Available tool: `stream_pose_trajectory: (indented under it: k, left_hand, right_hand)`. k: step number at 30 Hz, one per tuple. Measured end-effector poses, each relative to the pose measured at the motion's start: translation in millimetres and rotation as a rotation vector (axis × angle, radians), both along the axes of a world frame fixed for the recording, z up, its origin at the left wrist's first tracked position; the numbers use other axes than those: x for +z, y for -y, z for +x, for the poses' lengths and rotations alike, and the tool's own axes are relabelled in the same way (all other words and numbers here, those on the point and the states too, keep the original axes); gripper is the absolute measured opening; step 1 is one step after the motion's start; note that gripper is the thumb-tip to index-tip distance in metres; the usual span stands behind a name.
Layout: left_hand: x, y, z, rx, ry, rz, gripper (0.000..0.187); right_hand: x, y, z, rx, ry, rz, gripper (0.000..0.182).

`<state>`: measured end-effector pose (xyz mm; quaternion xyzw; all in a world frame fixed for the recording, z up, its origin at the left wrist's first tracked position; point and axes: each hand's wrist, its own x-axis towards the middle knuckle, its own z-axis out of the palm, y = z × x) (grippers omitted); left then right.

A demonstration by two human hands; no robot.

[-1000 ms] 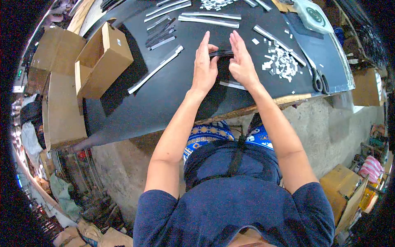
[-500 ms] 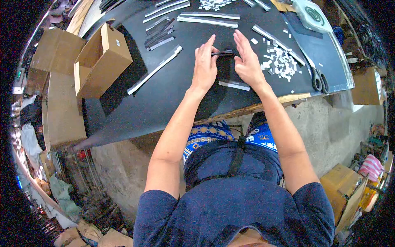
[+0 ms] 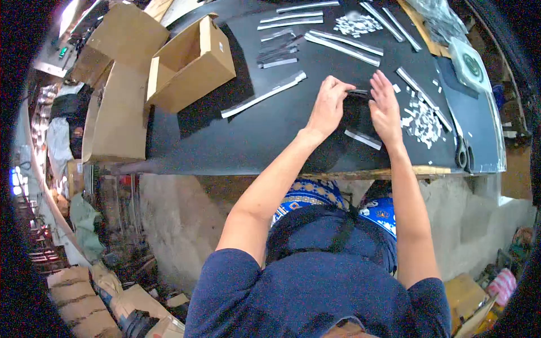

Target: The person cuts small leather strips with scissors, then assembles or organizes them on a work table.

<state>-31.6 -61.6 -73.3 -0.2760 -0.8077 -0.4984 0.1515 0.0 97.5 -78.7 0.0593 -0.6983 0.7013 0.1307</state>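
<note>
My left hand [image 3: 328,108] pinches one end of a small bunch of thin dark strips [image 3: 359,92] between thumb and fingers, just above the black tabletop. Flat and upright, with its fingers stretched, my right hand [image 3: 386,110] stands at the other end of the bunch, palm turned towards it. Below both hands lies a short dark strip with a white edge [image 3: 363,139]. A heap of small white cut pieces [image 3: 424,121] is spread right of my right hand, beside a long white-edged strip [image 3: 424,99].
Black-handled scissors [image 3: 463,155] lie at the table's right. More white-edged strips [image 3: 344,48], a stack of dark strips [image 3: 278,49] and another white heap [image 3: 357,24] are farther back. An open cardboard box [image 3: 194,65] stands at left. A clear plastic container [image 3: 470,65] sits back right.
My left fingers have gone from stretched out to pinching the strips' end. My right hand remains flat at the other end. The view has turned, so the table appears shifted right.
</note>
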Motion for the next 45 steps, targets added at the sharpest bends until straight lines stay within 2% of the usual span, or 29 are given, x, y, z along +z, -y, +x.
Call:
stream_pose_trajectory:
  k: [1, 6, 8, 11, 14, 23, 26, 30, 32, 34, 37, 38, 40, 45]
  left_hand:
    - [5.1, 6.4, -3.3, 0.032, 0.011, -0.024, 0.022]
    - [34.1, 73.5, -50.5, 0.255, -0.159, -0.225, 0.02]
    - [36.4, 99.2, -72.4, 0.315, -0.109, -0.269, 0.019]
    - [36.5, 122.3, -87.9, 0.267, 0.019, -0.321, 0.019]
    - [32.9, 126.1, -92.5, 0.247, 0.111, -0.312, 0.019]
    - [4.8, 127.6, -96.4, 0.439, -0.177, -0.495, 0.021]
    - [17.0, 116.9, -87.4, 0.477, -0.194, -0.441, 0.021]
    - [24.3, 110.4, -109.4, 0.357, -0.283, -0.345, 0.018]
    - [30.6, 105.0, -129.6, 0.192, -0.308, -0.303, 0.018]
    - [37.8, 97.4, -146.1, 0.147, -0.329, -0.371, 0.018]
    - [46.9, 84.1, -161.7, -0.037, -0.393, -0.542, 0.022]
    - [49.2, 80.9, -164.3, -0.044, -0.395, -0.54, 0.022]
    - [53.1, 76.7, -167.8, -0.027, -0.42, -0.754, 0.021]
    - [58.7, 74.9, -175.7, -0.011, -0.338, -0.881, 0.016]
  right_hand:
    - [0.6, -2.0, 0.5, -0.059, 0.002, -0.029, 0.065]
    - [-3.0, -9.6, 2.1, -0.05, 0.01, -0.042, 0.055]
    - [-2.6, -7.0, 1.1, -0.054, -0.008, -0.002, 0.049]
    - [-3.5, -6.1, 1.4, -0.061, -0.017, -0.014, 0.044]
    - [-4.8, -7.8, 1.8, -0.054, -0.028, -0.03, 0.04]
    - [-0.8, -6.9, 4.5, -0.092, 0.011, 0.086, 0.036]
    - [0.3, -5.6, 4.2, -0.104, 0.021, 0.075, 0.034]
    - [-1.4, -5.7, 3.4, -0.118, -0.013, 0.087, 0.032]
    - [-1.8, -5.2, 3.2, -0.128, -0.008, 0.099, 0.031]
    - [-3.6, -5.5, 1.7, -0.123, -0.015, 0.052, 0.03]
    - [-4.9, -6.5, 0.8, -0.117, -0.019, 0.065, 0.028]
    - [-5.3, -7.5, 0.8, -0.125, -0.019, 0.066, 0.028]
    - [-6.6, -8.2, 0.1, -0.107, -0.011, 0.073, 0.027]
    - [-0.3, -6.5, 2.3, -0.13, -0.043, 0.105, 0.025]
